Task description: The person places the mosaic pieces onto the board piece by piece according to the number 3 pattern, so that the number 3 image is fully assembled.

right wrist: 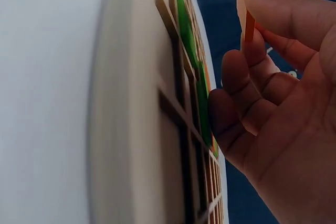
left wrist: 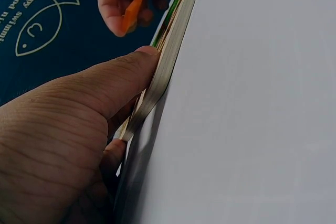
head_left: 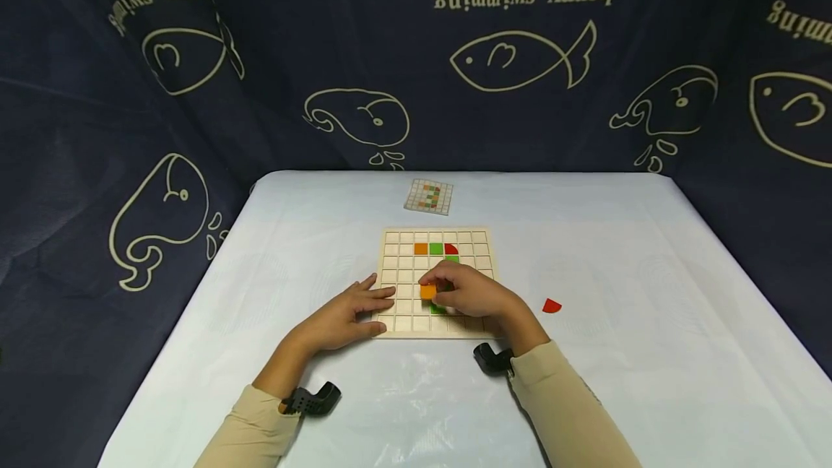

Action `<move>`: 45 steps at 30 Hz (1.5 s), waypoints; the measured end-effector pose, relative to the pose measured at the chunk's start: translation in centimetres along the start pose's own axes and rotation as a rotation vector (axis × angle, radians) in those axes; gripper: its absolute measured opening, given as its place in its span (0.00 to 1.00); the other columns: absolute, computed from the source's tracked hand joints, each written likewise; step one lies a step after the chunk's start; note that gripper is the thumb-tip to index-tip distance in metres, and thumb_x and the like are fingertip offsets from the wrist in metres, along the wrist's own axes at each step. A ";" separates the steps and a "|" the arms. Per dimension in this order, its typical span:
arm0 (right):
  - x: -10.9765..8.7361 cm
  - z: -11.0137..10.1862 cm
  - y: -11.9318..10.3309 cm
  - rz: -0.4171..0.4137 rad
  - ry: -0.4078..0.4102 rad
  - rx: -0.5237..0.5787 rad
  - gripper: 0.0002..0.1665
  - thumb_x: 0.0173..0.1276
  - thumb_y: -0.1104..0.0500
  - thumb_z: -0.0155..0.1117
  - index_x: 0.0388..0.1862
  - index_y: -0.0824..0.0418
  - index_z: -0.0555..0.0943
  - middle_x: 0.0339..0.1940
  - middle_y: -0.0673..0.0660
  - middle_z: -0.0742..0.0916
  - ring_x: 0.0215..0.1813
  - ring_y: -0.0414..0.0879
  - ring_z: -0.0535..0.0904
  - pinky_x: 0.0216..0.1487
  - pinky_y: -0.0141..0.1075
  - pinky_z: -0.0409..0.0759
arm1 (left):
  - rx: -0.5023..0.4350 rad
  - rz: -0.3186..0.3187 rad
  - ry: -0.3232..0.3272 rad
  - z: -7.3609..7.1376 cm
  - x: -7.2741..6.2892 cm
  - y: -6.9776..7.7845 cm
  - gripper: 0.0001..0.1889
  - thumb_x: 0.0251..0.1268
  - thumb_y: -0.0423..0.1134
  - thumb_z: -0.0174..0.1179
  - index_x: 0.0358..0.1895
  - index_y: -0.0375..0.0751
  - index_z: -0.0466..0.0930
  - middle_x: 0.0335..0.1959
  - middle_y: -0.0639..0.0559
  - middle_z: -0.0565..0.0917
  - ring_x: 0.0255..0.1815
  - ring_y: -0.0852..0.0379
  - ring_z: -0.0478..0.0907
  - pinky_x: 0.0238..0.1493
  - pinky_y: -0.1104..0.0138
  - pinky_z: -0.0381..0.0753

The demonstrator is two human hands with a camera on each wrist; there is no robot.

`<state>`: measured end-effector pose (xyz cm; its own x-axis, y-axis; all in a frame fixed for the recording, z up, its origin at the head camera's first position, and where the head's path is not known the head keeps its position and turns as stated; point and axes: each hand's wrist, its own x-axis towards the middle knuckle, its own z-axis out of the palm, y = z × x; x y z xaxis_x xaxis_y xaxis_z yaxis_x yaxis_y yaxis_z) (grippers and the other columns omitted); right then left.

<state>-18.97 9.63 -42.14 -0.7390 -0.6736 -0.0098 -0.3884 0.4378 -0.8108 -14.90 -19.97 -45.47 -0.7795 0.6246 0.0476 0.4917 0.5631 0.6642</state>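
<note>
A wooden grid board (head_left: 403, 262) lies on the table. Orange, green and red pieces sit in some of its squares, among them a green tile (head_left: 436, 248) and a red quarter-round piece (head_left: 451, 248) in an upper row. Over the board, my right hand (head_left: 471, 291) pinches an orange square tile (right wrist: 245, 11) between thumb and fingertips, raised above the surface. This hand covers part of the grid and some green tiles. My left hand (head_left: 344, 315) rests at the board's left edge, its fingers extended over the outer squares and its thumb on the near corner.
Behind the board lies a small pattern card (head_left: 429, 196) showing a grid with coloured squares. A loose red quarter-round piece (head_left: 552, 305) is on the white tabletop (head_left: 617, 251) to the right. A dark printed cloth (head_left: 416, 56) hangs around the table.
</note>
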 end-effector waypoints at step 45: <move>0.9 1.9 -0.8 0.009 -0.049 -0.226 0.13 0.65 0.64 0.69 0.48 0.56 0.84 0.45 0.47 0.82 0.49 0.44 0.76 0.58 0.44 0.74 | -0.025 -0.009 0.004 -0.1 0.0 0.3 0.26 0.66 0.47 0.66 0.65 0.43 0.79 0.72 0.56 0.70 0.79 0.42 0.47 0.74 0.40 0.46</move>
<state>-18.27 7.56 -42.60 -0.7173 -0.6950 -0.0495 -0.4993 0.5623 -0.6592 -14.76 -19.86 -45.23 -0.7852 0.6176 0.0447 0.4754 0.5549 0.6827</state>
